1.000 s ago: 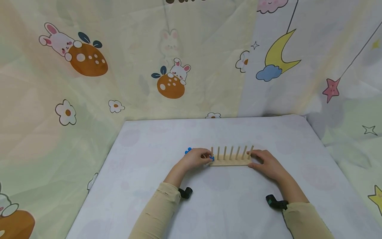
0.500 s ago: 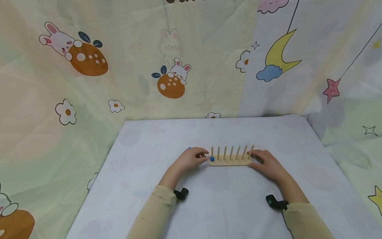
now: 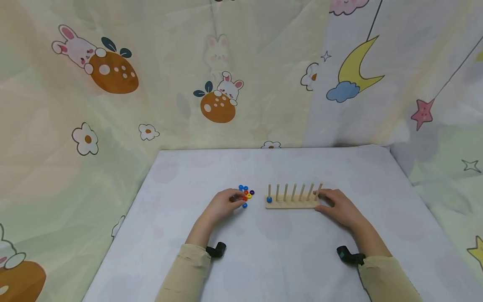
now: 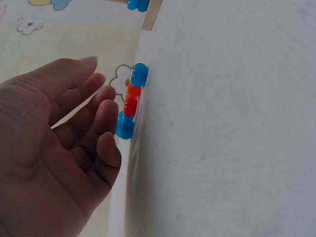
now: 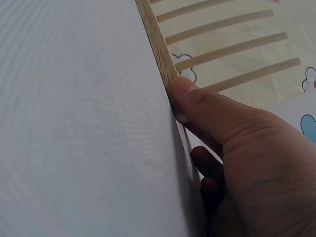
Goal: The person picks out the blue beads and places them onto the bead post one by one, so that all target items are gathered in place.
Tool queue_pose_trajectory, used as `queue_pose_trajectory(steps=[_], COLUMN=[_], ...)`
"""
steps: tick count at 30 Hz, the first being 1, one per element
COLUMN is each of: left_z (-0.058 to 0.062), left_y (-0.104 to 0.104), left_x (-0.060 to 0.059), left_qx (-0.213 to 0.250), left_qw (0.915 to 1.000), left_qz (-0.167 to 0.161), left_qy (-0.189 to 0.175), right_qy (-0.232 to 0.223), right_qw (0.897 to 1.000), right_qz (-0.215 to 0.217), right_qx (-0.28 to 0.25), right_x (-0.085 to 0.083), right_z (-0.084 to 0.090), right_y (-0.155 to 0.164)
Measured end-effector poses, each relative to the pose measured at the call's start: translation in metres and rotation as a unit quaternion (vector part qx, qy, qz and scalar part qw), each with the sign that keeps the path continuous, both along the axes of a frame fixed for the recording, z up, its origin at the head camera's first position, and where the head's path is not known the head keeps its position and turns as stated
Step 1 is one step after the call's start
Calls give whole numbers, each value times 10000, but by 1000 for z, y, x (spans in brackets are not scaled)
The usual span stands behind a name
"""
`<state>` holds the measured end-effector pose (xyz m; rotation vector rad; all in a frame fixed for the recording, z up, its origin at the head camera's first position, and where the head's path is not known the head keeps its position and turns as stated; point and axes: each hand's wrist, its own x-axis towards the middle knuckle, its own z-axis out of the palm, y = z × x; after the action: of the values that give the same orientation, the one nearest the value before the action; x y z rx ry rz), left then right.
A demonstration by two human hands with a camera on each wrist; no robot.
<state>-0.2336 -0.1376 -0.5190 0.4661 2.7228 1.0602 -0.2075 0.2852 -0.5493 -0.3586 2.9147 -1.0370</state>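
My left hand [image 3: 223, 204] hovers at a cluster of small beads, fingers loosely bent and nothing visible between them in the left wrist view. Around its fingertips lie a red bead [image 3: 245, 199], a yellow bead [image 3: 249, 196], a dark purple bead [image 3: 252, 192] and several blue ones, including a near blue bead [image 3: 245, 206]. Part of the cluster is hidden by the fingers. To the right, a wooden peg board [image 3: 292, 205] carries a row of upright pegs. One blue bead [image 3: 269, 200] sits low on its leftmost peg. My right hand [image 3: 341, 208] grips the board's right end, thumb [image 5: 183, 86] against its front edge.
The white-covered table [image 3: 279, 256] reaches back to a printed cloth backdrop [image 3: 264, 105]. A black wrist camera [image 3: 216, 250] sits on the left wrist and another black camera [image 3: 349, 255] on the right.
My left hand let go of the blue bead on the leftmost peg and moved left, back to the loose beads, uncovering more of them. The right hand kept its grip on the board.
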Motion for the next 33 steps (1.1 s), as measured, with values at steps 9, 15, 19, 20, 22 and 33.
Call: queue_pose_trajectory(steps=[9, 15, 19, 20, 22, 33], left_z=[-16, -25, -27, -27, -28, -26], left_y=[-3, 0, 1, 1, 1, 2], left_x=[5, 7, 9, 9, 9, 9], left_qx=[3, -155, -105, -96, -86, -351], left_qw=[9996, 9982, 9978, 9977, 9976, 9959], left_qz=[-81, -35, 16, 26, 38, -53], left_qy=[255, 571, 653, 675, 691, 834], right_qy=[-27, -13, -3, -1, 4, 30], right_qw=[10000, 10000, 10000, 10000, 10000, 10000], right_qz=[-11, -9, 7, 10, 16, 33], right_qx=[15, 36, 32, 40, 35, 2], right_x=[0, 0, -1, -1, -1, 1], right_z=[-3, -2, -2, -2, -2, 1], right_y=[1, 2, 1, 1, 1, 0])
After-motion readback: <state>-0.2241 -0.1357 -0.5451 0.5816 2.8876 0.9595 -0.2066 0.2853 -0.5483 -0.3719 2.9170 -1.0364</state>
